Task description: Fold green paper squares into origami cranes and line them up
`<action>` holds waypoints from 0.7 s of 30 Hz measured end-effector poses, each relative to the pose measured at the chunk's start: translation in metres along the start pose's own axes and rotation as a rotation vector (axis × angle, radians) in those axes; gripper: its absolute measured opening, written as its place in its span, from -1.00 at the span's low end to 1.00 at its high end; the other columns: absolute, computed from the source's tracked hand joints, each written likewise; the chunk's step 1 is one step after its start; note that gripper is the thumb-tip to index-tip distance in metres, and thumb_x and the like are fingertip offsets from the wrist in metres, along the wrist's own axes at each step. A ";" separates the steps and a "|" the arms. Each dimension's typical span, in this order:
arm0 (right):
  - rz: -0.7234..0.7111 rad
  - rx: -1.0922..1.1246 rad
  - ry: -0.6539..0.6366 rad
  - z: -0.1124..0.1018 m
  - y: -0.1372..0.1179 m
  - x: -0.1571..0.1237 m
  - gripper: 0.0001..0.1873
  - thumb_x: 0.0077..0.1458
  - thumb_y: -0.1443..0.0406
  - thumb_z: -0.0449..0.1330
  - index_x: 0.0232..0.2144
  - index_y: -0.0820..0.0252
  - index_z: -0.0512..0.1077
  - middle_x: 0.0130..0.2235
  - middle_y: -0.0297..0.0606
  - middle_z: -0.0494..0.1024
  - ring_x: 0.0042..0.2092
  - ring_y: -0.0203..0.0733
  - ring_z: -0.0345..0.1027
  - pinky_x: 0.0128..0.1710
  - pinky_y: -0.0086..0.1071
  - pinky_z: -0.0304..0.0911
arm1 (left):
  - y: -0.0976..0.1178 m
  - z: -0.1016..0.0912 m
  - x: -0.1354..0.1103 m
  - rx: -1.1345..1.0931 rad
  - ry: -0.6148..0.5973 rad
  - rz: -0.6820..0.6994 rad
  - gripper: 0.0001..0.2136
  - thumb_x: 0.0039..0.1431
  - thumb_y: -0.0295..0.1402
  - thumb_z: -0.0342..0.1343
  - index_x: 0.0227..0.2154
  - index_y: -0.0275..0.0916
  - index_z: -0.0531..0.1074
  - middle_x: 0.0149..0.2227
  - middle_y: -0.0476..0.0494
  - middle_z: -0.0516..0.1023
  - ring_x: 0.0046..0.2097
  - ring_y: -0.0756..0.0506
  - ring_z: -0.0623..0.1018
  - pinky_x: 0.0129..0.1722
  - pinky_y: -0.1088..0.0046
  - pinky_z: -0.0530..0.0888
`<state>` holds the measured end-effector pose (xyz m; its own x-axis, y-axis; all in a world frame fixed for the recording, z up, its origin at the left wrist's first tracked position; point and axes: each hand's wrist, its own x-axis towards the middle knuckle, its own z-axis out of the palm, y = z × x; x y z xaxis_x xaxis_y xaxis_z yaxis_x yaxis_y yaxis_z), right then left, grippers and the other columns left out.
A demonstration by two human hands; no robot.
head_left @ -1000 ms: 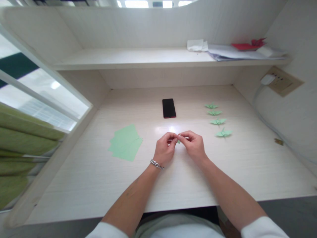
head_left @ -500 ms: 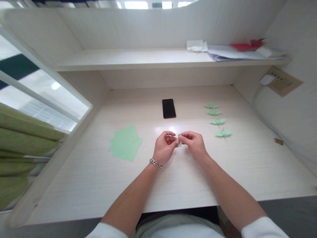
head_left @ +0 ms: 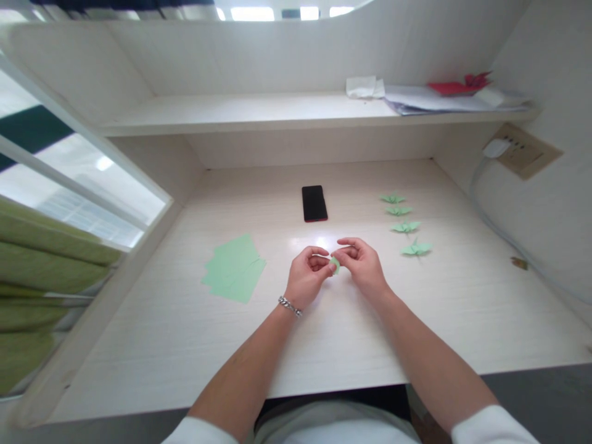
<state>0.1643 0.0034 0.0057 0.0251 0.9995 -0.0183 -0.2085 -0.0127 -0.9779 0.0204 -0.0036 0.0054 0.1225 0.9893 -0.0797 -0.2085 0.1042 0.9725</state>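
Between my hands, just above the desk, is a small piece of folded green paper (head_left: 335, 265). My left hand (head_left: 309, 272) pinches it from the left, thumb on the near side; a chain bracelet sits on that wrist. At the paper's upper right is my right hand (head_left: 365, 265), closed around its edge with the thumb against it and the index finger lifted away. Fingers partly hide the paper, so its folds do not show clearly. Several folded green paper cranes (head_left: 417, 248) stand in a column on the right. A loose stack of green paper sheets (head_left: 235, 268) lies at left.
A black phone (head_left: 314, 203) lies on the desk (head_left: 185, 345) beyond my hands. Papers (head_left: 430, 98) and a red folded paper piece (head_left: 476, 80) rest on the shelf (head_left: 231, 111) above. A white cable (head_left: 493, 225) hangs from the wall socket (head_left: 531, 154) at right.
My right index finger has lifted and spread away from the thumb. The folded green paper has turned slightly and shows more of its surface. The left hand has barely moved.
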 end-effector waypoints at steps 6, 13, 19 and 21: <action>0.003 -0.123 -0.104 0.001 0.002 -0.001 -0.59 -0.17 0.15 0.38 -0.26 0.21 0.41 -0.40 -0.26 0.53 -0.35 -0.20 0.43 -0.31 -0.33 0.33 | 0.001 -0.007 0.004 -0.055 0.122 0.038 -0.56 -0.28 -0.36 0.41 -0.33 -0.28 0.33 -0.51 -0.02 0.53 -0.48 -0.01 0.52 -0.39 0.43 0.47; -0.107 -0.171 -0.082 0.001 0.002 -0.001 -0.69 -0.14 0.19 0.37 -0.40 0.17 0.34 -0.43 -0.33 0.45 -0.39 -0.26 0.35 -0.38 -0.38 0.28 | -0.002 -0.005 0.004 -0.124 0.060 -0.031 -0.60 -0.22 -0.31 0.39 -0.26 -0.32 0.47 -0.41 -0.10 0.56 -0.39 -0.02 0.53 -0.35 0.41 0.49; -0.058 -0.142 -0.109 -0.001 0.005 0.000 -0.69 -0.10 0.22 0.34 -0.30 0.16 0.36 -0.42 -0.33 0.48 -0.37 -0.23 0.39 -0.36 -0.36 0.30 | -0.004 -0.006 0.005 -0.063 0.089 -0.060 -0.72 -0.17 -0.25 0.36 -0.41 -0.33 0.53 -0.41 -0.10 0.55 -0.38 0.00 0.51 -0.36 0.46 0.50; -0.026 -0.121 -0.133 -0.002 0.007 0.000 -0.69 -0.07 0.21 0.32 -0.26 0.17 0.38 -0.40 -0.30 0.50 -0.35 -0.22 0.40 -0.33 -0.34 0.32 | -0.004 -0.007 0.006 -0.065 0.117 -0.059 -0.72 -0.17 -0.26 0.36 -0.40 -0.33 0.53 -0.42 -0.09 0.54 -0.40 0.01 0.50 -0.37 0.47 0.50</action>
<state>0.1647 0.0033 -0.0012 -0.1023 0.9944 0.0268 -0.0896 0.0177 -0.9958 0.0154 0.0026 -0.0004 0.0229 0.9860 -0.1654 -0.2667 0.1654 0.9495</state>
